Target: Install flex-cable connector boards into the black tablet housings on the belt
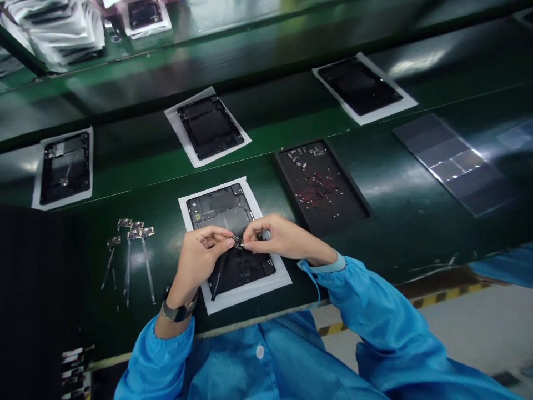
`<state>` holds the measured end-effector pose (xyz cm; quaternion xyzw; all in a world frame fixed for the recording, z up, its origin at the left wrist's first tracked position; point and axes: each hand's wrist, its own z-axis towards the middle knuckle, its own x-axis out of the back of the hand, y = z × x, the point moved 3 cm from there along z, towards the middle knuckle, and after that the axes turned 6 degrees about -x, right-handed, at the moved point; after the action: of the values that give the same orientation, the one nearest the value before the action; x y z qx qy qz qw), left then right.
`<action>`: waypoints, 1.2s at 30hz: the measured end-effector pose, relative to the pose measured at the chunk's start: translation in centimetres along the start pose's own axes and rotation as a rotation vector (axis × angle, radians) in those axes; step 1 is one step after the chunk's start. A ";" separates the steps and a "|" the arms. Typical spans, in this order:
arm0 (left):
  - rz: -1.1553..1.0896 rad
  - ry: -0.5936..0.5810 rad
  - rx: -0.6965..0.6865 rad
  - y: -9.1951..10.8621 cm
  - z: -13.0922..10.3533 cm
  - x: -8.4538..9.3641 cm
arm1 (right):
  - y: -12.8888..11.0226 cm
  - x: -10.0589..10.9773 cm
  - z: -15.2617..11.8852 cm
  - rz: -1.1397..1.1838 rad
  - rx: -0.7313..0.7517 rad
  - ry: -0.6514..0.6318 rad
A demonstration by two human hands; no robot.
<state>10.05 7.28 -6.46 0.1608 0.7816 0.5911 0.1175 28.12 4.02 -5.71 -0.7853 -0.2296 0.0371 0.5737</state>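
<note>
A small circuit board (237,242) with a flat ribbon cable (219,275) hanging from it is pinched between my two hands. My left hand (204,250) grips its left end with thumb and fingers. At the right end, my right hand (277,238) closes thumb and forefinger on the board's edge; whether a smaller part is also between those fingers, I cannot tell. Right below both hands lies a black tablet housing (245,272), partly covered by them, on a white sheet (250,299).
A black tray (345,194) with red-wired parts and small metal pieces stands to the right. Several boards with ribbon cables (135,230) lie left. Farther back are tablet housings on sheets (210,128), (360,86), (64,166). A clear plastic sheet (456,164) lies far right.
</note>
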 end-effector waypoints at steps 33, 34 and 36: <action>-0.132 0.245 -0.175 3.1 -1.7 3.5 | 0.2 1.0 -2.4 -0.286 0.121 0.294; -0.170 0.316 -0.223 3.8 -2.4 4.5 | 0.5 0.4 -2.8 -0.377 0.095 0.307; -0.226 0.434 -0.302 5.0 -3.6 6.2 | 1.2 -1.2 -3.0 -0.559 0.030 0.308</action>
<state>3.57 7.76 -0.62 -0.0770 0.7046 0.7045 0.0354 28.45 0.57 -6.02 -0.6796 -0.3464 -0.2379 0.6013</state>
